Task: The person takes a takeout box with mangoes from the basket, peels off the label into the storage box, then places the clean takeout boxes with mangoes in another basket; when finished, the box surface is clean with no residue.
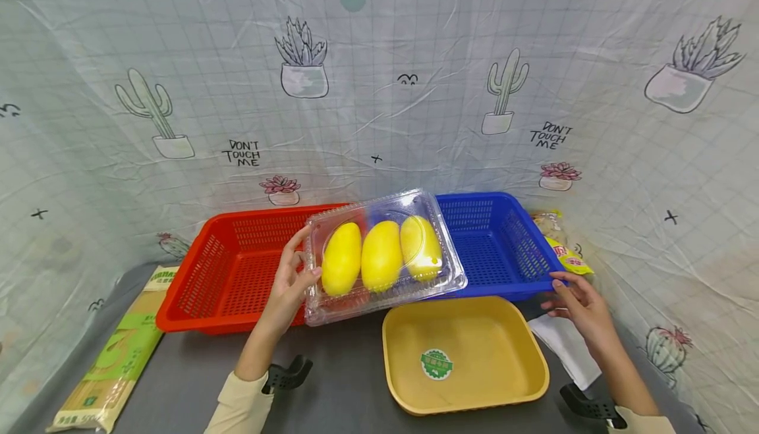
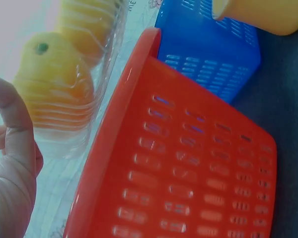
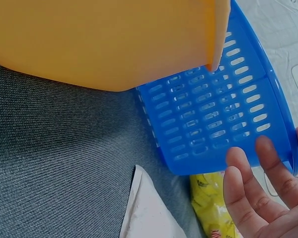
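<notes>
A clear plastic box [image 1: 323,310] with three yellow mangoes [image 1: 381,256] inside is held by its left end in my left hand [image 1: 287,289]. It hangs tilted above the inner sides of the red basket [image 1: 204,324] and the blue basket [image 1: 536,287]. In the left wrist view, the bent fingers [image 2: 17,129] show beside the box's ridged wall. My right hand [image 1: 584,309] grips the front right corner of the blue basket's rim. From the right wrist view, several fingertips [image 3: 236,157] lie near its slotted outer wall, with the thumb at the rim.
A yellow tray [image 1: 486,361] with a green round sticker stands in front of the blue basket. Packaged noodles [image 1: 127,342] lie left of the red basket. Yellow packets [image 1: 566,253] and a white flat item [image 1: 566,348] lie at the right. A patterned sheet [image 1: 379,118] hangs behind.
</notes>
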Motion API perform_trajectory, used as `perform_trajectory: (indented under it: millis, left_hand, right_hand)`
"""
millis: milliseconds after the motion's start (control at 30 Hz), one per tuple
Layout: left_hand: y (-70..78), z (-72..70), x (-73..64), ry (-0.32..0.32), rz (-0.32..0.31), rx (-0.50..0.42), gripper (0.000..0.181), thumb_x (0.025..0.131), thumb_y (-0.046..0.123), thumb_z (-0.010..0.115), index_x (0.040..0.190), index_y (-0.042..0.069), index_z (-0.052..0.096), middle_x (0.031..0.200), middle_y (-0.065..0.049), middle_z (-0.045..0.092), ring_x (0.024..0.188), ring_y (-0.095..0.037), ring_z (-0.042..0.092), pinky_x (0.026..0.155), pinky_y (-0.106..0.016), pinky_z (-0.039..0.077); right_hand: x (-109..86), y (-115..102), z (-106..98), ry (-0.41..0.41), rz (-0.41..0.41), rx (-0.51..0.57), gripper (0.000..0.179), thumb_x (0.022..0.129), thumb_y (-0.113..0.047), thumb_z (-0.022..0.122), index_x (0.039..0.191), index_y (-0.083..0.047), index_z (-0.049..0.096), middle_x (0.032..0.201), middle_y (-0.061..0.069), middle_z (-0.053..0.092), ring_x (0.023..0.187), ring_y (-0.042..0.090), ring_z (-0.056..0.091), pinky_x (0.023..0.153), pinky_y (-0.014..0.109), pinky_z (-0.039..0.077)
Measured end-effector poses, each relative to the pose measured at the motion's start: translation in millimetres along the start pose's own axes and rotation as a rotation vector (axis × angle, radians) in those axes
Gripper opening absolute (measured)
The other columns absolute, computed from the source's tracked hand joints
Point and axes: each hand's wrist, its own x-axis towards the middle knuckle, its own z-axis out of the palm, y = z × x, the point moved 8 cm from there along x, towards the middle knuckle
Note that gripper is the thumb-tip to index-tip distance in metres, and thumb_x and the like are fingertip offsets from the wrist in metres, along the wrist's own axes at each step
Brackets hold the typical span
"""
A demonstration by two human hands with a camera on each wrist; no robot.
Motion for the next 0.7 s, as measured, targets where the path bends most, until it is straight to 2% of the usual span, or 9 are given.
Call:
perform_trajectory:
  millis: [233,467,700]
  left_hand:
    - [1.6,5.5,15.1,0.027,0.01,0.02,0.073,0.089,0.008,0.055,0.154,0.024,0.025,0.129,-0.008,0.041,0.099,-0.023,0.048,0.073,-0.028,0.056]
    - [3.7,12.8,27.1,0.013,0.004,0.019,0.072,0.09,0.011,0.056,0.153,0.028,0.026,0.118,-0.014,0.044,0.095,-0.022,0.05,0.075,-0.028,0.056]
    - [4.8,20.6,35.0,0.014,0.014,0.006,0.071,0.091,0.014,0.057,0.153,0.029,0.026,0.114,-0.012,0.045,0.09,-0.02,0.055,0.075,-0.028,0.057]
  right_hand:
    - [0.5,2,0,0.003,0.023,-0.019,0.027,0.103,-0.023,0.05,0.126,-0.01,0.05,0.086,-0.014,0.069,0.07,0.014,0.07,0.064,0.026,0.058]
    - [-0.2,0,1,0.001,0.015,-0.005,0.025,0.103,-0.024,0.05,0.125,-0.012,0.051,0.086,-0.012,0.07,0.07,0.014,0.07,0.063,0.026,0.058]
    - [-1.3,0,2,0.0,0.007,0.003,0.022,0.103,-0.023,0.049,0.123,-0.014,0.051,0.084,-0.015,0.068,0.07,0.014,0.07,0.063,0.026,0.058]
